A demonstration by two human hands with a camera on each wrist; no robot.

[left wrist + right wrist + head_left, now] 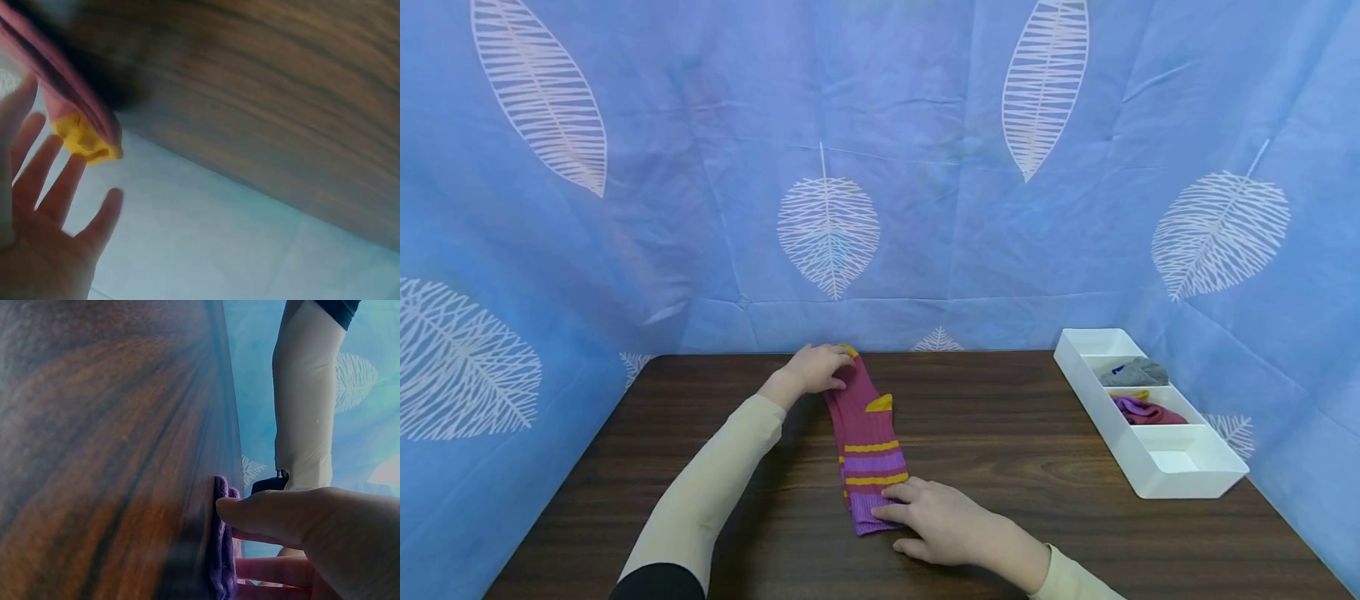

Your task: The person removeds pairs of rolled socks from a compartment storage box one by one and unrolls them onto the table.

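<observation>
A maroon sock (867, 442) with a yellow toe, yellow heel, yellow stripes and a purple cuff lies stretched out on the dark wooden table (1037, 433). My left hand (818, 367) rests on its far toe end. In the left wrist view its fingers (47, 187) are straight beside the yellow toe (84, 139). My right hand (934, 518) lies flat with its fingertips pressing the purple cuff at the near end. The right wrist view shows the cuff (220, 556) under the extended thumb (269, 512).
A white three-part tray (1101, 417) stands at the table's right side. A grey sock (1135, 372) lies in its far part and a maroon-purple sock (1146, 410) in the middle one. Blue leaf-print cloth (925, 208) hangs behind and at both sides.
</observation>
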